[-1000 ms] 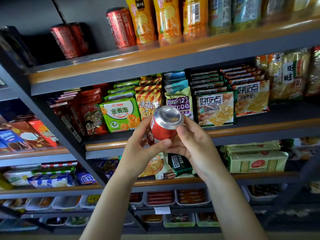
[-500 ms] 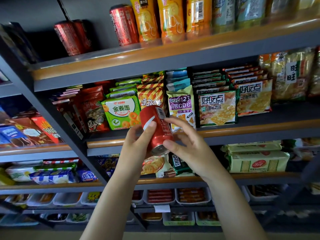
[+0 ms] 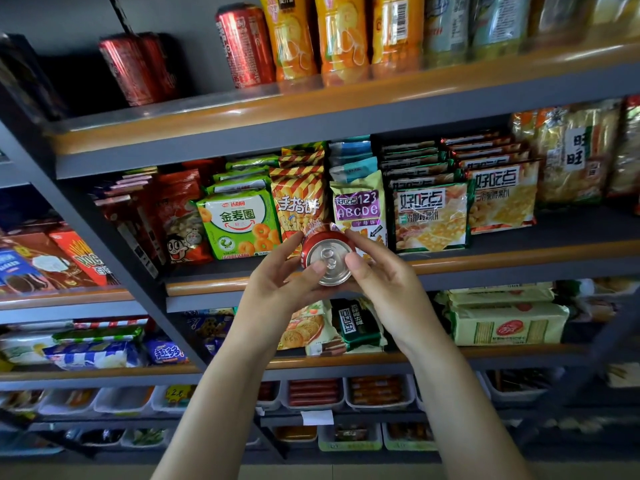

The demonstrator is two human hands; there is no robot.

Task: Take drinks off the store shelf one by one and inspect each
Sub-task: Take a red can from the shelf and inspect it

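2 hands hold a red can [image 3: 327,258] up in front of the snack shelf [image 3: 485,263], its shiny silver end facing the camera. Left hand [image 3: 277,289] grips it from 9 o'clock, thumb on the silver end. Right hand [image 3: 384,282] grips from 3 o'clock, fingers curled round it. More red cans [image 3: 244,46] & orange drink bottles [image 3: 341,36] stand on the top shelf at 12 o'clock

Red can [image 3: 327,254] between both hands, left hand [image 3: 277,289], right hand [image 3: 384,282], silver end toward camera.
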